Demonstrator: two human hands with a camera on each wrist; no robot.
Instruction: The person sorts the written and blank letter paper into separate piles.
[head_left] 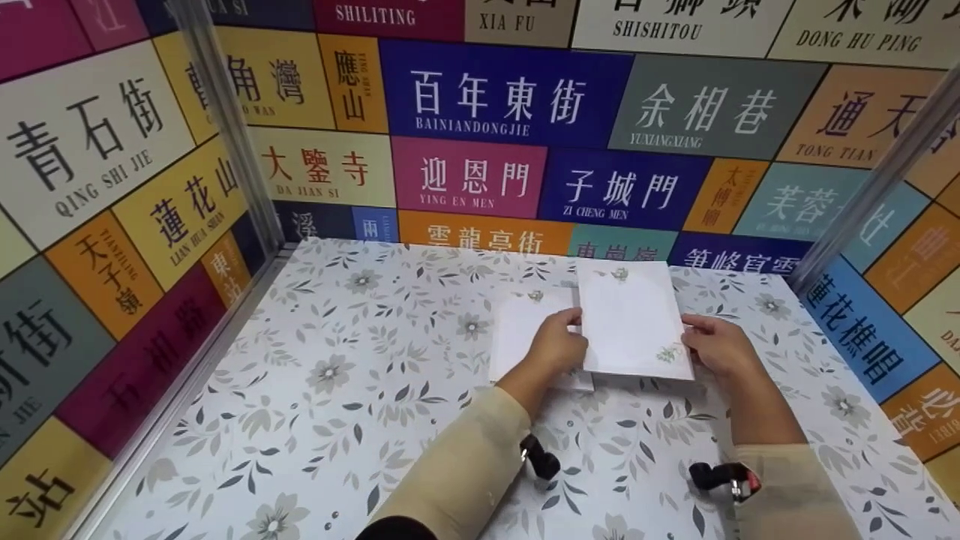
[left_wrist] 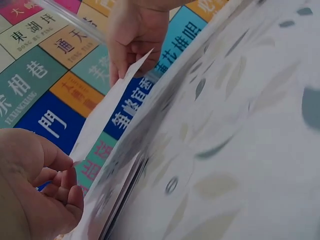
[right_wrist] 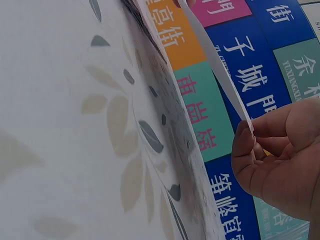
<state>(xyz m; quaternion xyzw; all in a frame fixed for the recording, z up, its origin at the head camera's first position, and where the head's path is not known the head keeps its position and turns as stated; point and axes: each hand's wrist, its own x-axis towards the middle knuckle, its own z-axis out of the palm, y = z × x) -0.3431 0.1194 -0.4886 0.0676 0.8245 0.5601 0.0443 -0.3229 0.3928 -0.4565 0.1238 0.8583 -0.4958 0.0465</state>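
Both hands hold up a white paper sheet [head_left: 634,322] with small green leaf prints at its top and lower right. My left hand [head_left: 556,346] pinches the sheet's left edge between thumb and fingers. At the opposite edge, my right hand [head_left: 720,345] pinches it the same way, as the right wrist view shows. Seen edge-on in the left wrist view, the sheet [left_wrist: 107,107] is thin and raised above the table. A second white paper [head_left: 517,322] with a similar print lies on the table, partly covered by the left hand and the held sheet.
A white tablecloth [head_left: 322,435] with grey flowers and leaves covers the table. Panels with coloured name blocks [head_left: 502,97] stand behind and on both sides, joined by clear corner strips [head_left: 232,127]. Black wrist devices [head_left: 540,459] sit on the beige sleeves.
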